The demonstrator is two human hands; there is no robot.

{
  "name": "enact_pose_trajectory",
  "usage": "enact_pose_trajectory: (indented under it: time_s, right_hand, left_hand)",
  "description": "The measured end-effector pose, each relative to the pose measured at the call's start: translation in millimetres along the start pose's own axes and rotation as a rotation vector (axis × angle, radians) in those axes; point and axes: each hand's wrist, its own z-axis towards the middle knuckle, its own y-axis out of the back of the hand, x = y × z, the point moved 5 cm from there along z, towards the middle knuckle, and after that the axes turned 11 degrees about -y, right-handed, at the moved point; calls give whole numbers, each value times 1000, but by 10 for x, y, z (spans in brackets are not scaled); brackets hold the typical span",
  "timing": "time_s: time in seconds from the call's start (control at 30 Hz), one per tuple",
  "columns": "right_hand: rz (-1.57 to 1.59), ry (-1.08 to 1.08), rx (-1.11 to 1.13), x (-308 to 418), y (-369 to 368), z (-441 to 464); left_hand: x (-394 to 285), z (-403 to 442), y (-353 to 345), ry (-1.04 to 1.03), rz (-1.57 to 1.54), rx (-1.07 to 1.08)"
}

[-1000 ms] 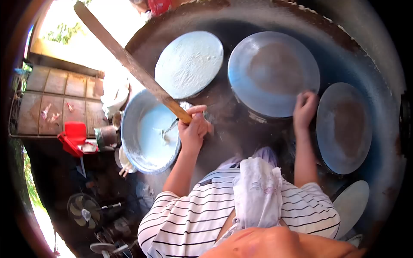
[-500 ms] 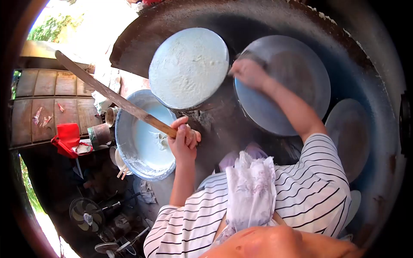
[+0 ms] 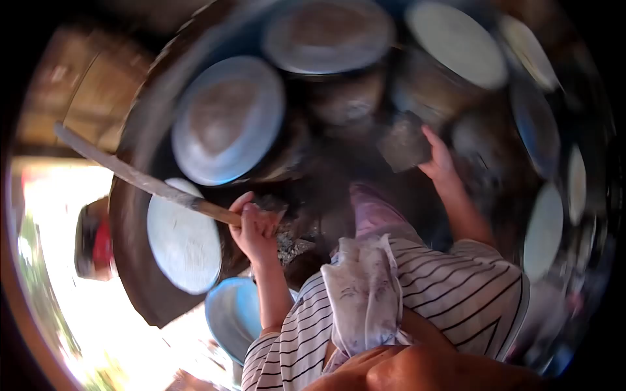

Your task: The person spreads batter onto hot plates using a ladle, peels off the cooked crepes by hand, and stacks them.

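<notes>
My left hand point(image 3: 256, 228) is closed around the handle end of a long flat wooden stick point(image 3: 147, 182), which slants up to the left. Past the stick lies a white-coated round plate point(image 3: 184, 238). My right hand point(image 3: 438, 155) grips a flat, dark squarish piece point(image 3: 405, 142) by its edge, held over the dark middle area. Two round plates with brown centres, one at upper left point(image 3: 228, 120) and one at the top point(image 3: 329, 32), are near neither hand's fingers. Part of a blue basin point(image 3: 235, 316) shows below my left forearm.
More round plates stand along the curve on the right, among them a pale one point(image 3: 456, 42) at the top and another point(image 3: 544, 231) lower down. A dark curved rim point(image 3: 134, 260) borders the left side. Tiled panels point(image 3: 98, 91) are blurred at upper left.
The view has swung round to the right, so the basin now sits lower. My right hand has moved from over a plate to the middle, and the dark piece shows clearly in it.
</notes>
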Motion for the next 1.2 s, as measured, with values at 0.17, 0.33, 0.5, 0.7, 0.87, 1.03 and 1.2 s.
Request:
enact_pose_trajectory:
  time_s: [0.17, 0.33, 0.5, 0.7, 0.87, 1.03, 1.2]
  right_hand:
    - [314, 376, -163, 115, 1310, -2151]
    - [715, 687, -519, -687, 2948, -3943]
    - [1021, 957, -780, -1022, 4086, -5431]
    - [520, 733, -1280, -597, 5285, -6493]
    - [-815, 796, -1714, 388, 4770, -6064]
    - [-711, 622, -42, 763, 1453, -3215]
    - [-1046, 57, 488, -580, -231, -1650]
  left_hand:
    - [-139, -1139, -1625, 808, -1113, 909]
    - [-946, -2384, -2681, 1547, -1712, 1566]
    - [-1119, -3787, -3492, 1942, -1849, 1644]
    - [-429, -4890, -4255, 1822, -1497, 1621]
    - [928, -4598, -3803, 1264, -336, 1251]
    - [1269, -3693, -2756, 906, 304, 928]
    - [953, -2524, -1352, 527, 670, 865]
